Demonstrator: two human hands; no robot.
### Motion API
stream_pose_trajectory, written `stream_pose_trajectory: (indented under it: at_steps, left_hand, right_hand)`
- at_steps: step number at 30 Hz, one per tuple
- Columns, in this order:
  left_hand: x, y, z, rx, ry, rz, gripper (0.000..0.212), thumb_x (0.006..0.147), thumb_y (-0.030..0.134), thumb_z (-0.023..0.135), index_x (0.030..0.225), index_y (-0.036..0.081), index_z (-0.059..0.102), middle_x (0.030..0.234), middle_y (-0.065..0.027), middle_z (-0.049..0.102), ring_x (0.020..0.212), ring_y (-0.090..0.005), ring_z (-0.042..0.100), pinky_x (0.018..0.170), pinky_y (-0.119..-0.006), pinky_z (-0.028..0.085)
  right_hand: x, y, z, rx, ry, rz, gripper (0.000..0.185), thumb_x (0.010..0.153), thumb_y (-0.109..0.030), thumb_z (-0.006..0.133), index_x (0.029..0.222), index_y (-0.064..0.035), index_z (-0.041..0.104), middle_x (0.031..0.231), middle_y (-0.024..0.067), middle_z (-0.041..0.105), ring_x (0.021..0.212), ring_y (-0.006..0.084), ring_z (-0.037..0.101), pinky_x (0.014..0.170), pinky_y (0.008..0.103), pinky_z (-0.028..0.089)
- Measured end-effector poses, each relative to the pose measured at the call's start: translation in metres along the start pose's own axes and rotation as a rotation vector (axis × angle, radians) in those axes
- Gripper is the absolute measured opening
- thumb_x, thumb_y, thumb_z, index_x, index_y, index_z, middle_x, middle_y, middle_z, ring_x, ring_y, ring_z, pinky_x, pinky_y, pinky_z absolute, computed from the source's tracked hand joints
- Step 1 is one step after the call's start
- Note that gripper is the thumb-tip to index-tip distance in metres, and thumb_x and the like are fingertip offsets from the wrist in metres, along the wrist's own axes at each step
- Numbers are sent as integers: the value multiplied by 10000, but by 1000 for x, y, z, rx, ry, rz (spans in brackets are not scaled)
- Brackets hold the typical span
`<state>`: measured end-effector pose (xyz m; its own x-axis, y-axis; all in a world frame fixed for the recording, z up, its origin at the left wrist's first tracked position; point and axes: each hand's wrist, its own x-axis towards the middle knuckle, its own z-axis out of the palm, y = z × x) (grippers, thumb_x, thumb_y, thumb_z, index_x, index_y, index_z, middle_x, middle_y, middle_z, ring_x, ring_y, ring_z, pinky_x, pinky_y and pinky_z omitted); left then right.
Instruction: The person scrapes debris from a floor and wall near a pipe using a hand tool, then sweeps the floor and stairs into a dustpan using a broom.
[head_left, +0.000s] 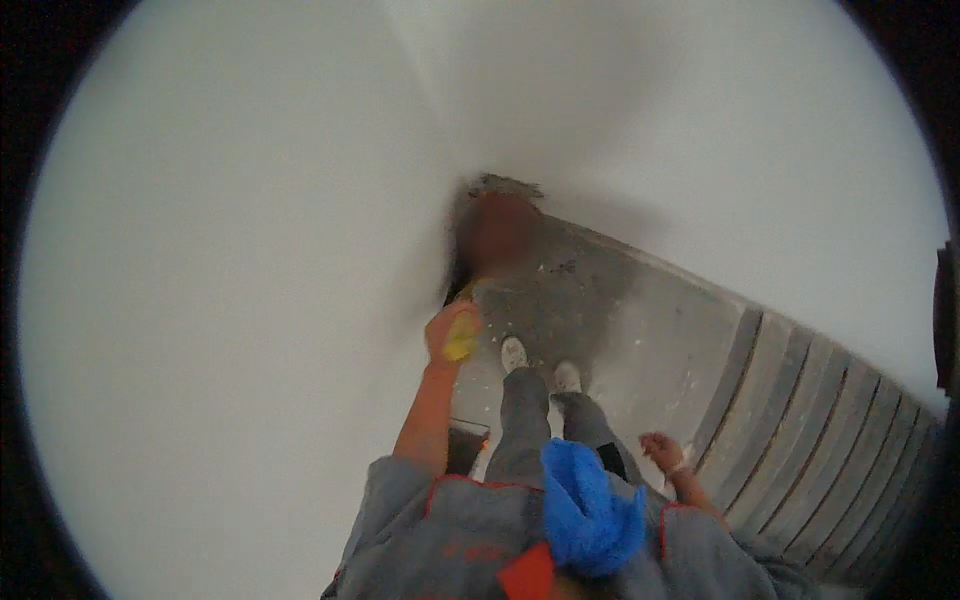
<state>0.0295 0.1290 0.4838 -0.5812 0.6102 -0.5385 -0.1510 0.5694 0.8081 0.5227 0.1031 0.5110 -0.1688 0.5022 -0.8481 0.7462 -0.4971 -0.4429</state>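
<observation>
My left hand is closed around a yellow handle, low beside the white wall on the left. Just beyond the hand, towards the wall corner, is a blurred reddish-brown round shape with a dark part along its left side; what it is cannot be told, nor whether it joins the handle. My right hand hangs at my right side with loosely bent fingers and nothing visible in it. A blue cloth hangs at the front of my grey, red-edged top.
White walls meet at a corner ahead. My shoes stand on a stained grey concrete floor with small pale specks. Stair steps run along the wall at the right. A dark rectangular object lies by my left leg.
</observation>
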Motion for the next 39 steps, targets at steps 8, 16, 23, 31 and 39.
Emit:
stream_pose_trajectory:
  at_steps: [8,16,23,31,39]
  left_hand:
    - [-82,65,-47,405,-264,628,228,651,35,634,861,111,593,914,-73,601,721,-190,574,642,-251,450]
    - [-95,99,30,744,-858,566,276,639,58,598,906,126,595,1060,-85,563,853,-216,546,761,-289,420]
    - [-74,132,94,593,-764,361,255,682,69,620,932,107,586,1082,-91,533,891,-209,546,734,-255,441]
    - [-44,99,106,762,-316,697,249,683,-3,582,923,55,561,1043,-144,557,932,-258,565,778,-301,454]
    - [-9,83,70,273,-184,577,187,716,-13,550,899,27,542,1086,-180,528,1019,-251,504,859,-322,398]
  right_hand:
    - [67,-127,54,292,-159,-73,305,834,-285,505,998,-39,579,844,45,598,717,106,556,648,234,449]
    - [94,-227,141,1298,-769,390,411,779,-425,546,1011,-91,487,877,52,558,789,173,556,641,284,476]
    - [183,-248,115,1521,-407,264,206,782,-290,551,768,-102,466,657,29,491,607,149,506,554,279,458]
    - [268,-302,157,1638,-648,254,290,773,-338,575,843,-80,462,684,62,505,582,186,530,497,322,460]
    - [268,-339,195,1575,-306,157,359,797,-302,533,1017,-65,376,740,97,502,525,202,524,473,341,471]
